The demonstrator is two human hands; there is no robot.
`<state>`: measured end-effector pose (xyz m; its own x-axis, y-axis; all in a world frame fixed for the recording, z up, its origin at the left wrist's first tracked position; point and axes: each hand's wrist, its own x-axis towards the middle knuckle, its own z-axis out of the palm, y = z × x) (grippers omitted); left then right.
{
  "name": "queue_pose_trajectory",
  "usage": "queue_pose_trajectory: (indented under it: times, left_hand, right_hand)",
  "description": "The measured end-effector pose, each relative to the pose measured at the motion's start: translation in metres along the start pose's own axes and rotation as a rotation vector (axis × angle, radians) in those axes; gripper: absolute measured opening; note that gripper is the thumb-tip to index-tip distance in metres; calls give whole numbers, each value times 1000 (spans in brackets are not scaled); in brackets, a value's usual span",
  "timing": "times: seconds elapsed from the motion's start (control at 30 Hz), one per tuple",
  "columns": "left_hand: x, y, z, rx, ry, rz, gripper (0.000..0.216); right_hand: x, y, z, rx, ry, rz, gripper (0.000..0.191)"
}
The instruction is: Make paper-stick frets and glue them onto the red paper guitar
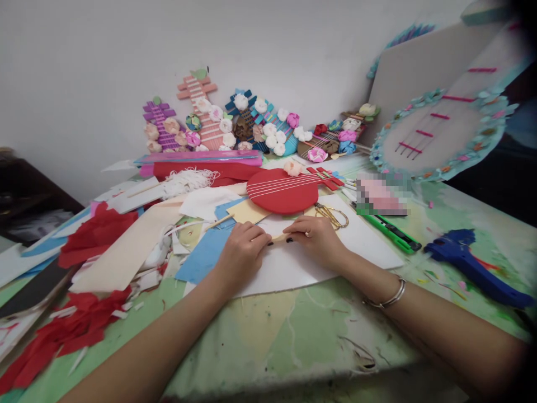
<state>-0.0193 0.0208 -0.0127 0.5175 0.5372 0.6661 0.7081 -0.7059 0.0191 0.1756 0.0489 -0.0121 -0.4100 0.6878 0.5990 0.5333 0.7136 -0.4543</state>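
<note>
My left hand (243,252) and my right hand (314,238) meet over a white sheet (293,266) on the table. Both are closed in a pinch on a small cream strip of paper (278,237) held between their fingertips. A silver bangle (388,296) sits on my right wrist. Just beyond the hands lies a red round paper instrument (283,190) with white strings. Gold-handled scissors (333,215) rest right beside my right hand. A pale yellow card (247,211) and a blue sheet (201,257) lie by my left hand.
A green utility knife (388,228) and a blue glue gun (470,257) lie to the right. Red paper scraps (79,324) and cream paper (126,252) pile up at left. Several flowered paper instruments (251,126) lean on the wall; a large teal-rimmed one (440,129) stands at right.
</note>
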Motion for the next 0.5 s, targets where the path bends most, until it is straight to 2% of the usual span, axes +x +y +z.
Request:
queue_pose_trajectory:
  times: [0.13,0.23,0.5]
  left_hand:
    - [1,2,5,1,-6,65,14]
    - [0,1,8,-9,-2,62,18]
    - [0,1,6,-282,-56,-219,18]
  right_hand:
    - [-1,2,4,-55,-30,-87,15]
    - [-3,2,7,-144,-68,-164,17]
    - [-4,-3,8,-285,-68,-297,21]
